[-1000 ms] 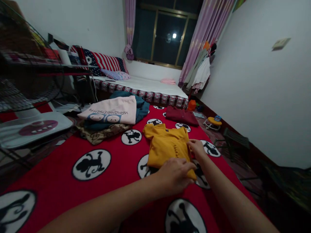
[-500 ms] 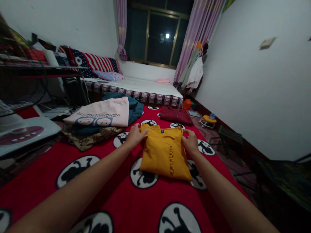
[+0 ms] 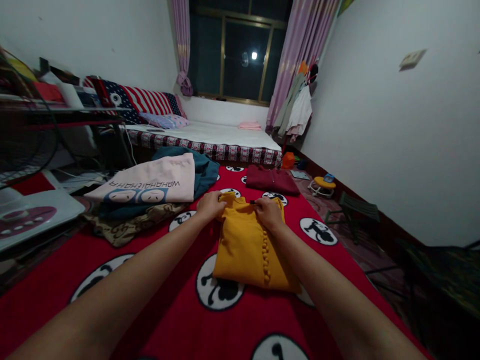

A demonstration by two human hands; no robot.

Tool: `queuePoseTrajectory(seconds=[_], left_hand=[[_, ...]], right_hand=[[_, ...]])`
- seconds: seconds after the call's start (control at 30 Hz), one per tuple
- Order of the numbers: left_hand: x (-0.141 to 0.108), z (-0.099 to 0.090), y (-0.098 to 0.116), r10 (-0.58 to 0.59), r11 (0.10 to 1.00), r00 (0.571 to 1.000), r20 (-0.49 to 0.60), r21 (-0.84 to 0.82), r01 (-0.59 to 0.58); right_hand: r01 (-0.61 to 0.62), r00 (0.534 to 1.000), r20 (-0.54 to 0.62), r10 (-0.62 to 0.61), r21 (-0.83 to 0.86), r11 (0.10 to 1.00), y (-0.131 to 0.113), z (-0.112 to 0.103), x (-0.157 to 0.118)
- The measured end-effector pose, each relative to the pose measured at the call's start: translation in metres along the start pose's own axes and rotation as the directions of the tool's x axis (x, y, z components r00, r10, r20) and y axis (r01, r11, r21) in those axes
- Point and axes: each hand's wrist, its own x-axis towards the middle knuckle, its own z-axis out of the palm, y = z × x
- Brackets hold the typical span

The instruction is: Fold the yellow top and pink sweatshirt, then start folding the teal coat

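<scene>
A yellow top [image 3: 240, 250] with a ruffled strip down its front lies folded into a rough rectangle on a red blanket [image 3: 168, 300] printed with black-and-white round figures. At the far left corner of the top, my left hand [image 3: 210, 205] pinches the cloth by the shoulder. My right hand [image 3: 268, 211] grips the neckline near the dark label, its fingertips partly hidden by the hand itself. Farther back on the blanket rests a folded dark red garment [image 3: 272, 180]. To the left lies a pile of clothes, with a pink printed shirt [image 3: 150, 177] on top.
A bed [image 3: 217, 135] with a white sheet stands beneath the window. On the right are a yellow-topped stool [image 3: 324, 184] and a dark folding stool [image 3: 356, 210]. A cluttered desk [image 3: 63, 112] and a fan [image 3: 22, 155] are on the left.
My right hand has moved left from the top's right shoulder to its neckline. My left hand keeps its place at the left shoulder. The view has shifted slightly.
</scene>
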Motion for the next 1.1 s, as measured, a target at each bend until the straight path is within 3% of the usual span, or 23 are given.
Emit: queuePoseTrajectory(seconds=[0.07, 0.13, 0.2, 0.37, 0.5, 0.57, 0.6, 0.67, 0.73, 0.83, 0.93, 1.0, 1.1], left_hand=[[0.009, 0.001, 0.003, 0.039, 0.984, 0.997, 0.06, -0.174, -0.028], [0.018, 0.007, 0.001, 0.041, 0.944, 0.992, 0.12, -0.33, 0.001], [0.025, 0.017, -0.004, 0.002, 0.898, 0.988, 0.155, -0.435, 0.066], [0.027, 0.042, -0.027, -0.117, 0.847, 0.988, 0.098, -0.51, 0.15], [0.013, 0.037, -0.031, -0.105, 0.884, 0.993, -0.05, -0.462, 0.071], [0.0, 0.032, -0.026, -0.007, 0.923, 0.992, -0.127, -0.384, -0.043], [-0.007, 0.031, -0.022, 0.1, 0.941, 0.985, -0.143, -0.309, -0.141], [-0.021, 0.034, -0.017, 0.352, 0.924, 0.933, -0.075, -0.131, -0.359], [-0.031, 0.042, -0.015, 0.468, 0.882, 0.878, 0.095, 0.005, -0.471], [-0.035, 0.057, -0.022, 0.388, 0.894, 0.884, 0.26, 0.129, -0.43], [-0.031, 0.062, -0.035, 0.366, 0.869, 0.883, 0.293, 0.231, -0.437], [-0.031, 0.057, -0.042, 0.356, 0.846, 0.871, 0.338, 0.279, -0.454], [-0.039, 0.036, -0.043, 0.321, 0.812, 0.848, 0.421, 0.339, -0.475]], right_hand=[[0.019, 0.978, -0.207, 0.004, 0.106, 0.994, 0.003, 0.001, 0.0], [0.045, 0.915, -0.4, 0.048, 0.22, 0.974, 0.008, 0.003, 0.001], [0.033, 0.889, -0.445, 0.103, 0.287, 0.957, 0.014, 0.008, 0.003], [-0.069, 0.941, -0.308, 0.14, 0.231, 0.971, 0.028, 0.013, 0.002], [0.057, 0.94, -0.338, 0.032, 0.251, 0.966, 0.004, 0.004, -0.002], [0.134, 0.965, -0.255, -0.059, 0.288, 0.948, -0.017, 0.007, -0.004], [0.149, 0.98, -0.175, -0.096, 0.321, 0.935, -0.027, 0.011, -0.004], [0.121, 0.991, -0.005, -0.13, 0.403, 0.907, -0.041, 0.025, -0.004], [0.073, 0.984, 0.112, -0.142, 0.475, 0.877, -0.046, 0.039, -0.001], [0.076, 0.959, 0.193, -0.209, 0.535, 0.841, -0.041, 0.049, 0.005], [0.079, 0.926, 0.255, -0.279, 0.591, 0.803, -0.031, 0.041, 0.006], [0.036, 0.951, 0.231, -0.208, 0.583, 0.812, -0.025, 0.029, -0.003], [0.013, 0.997, 0.058, -0.051, 0.514, 0.858, -0.019, 0.004, -0.027]])
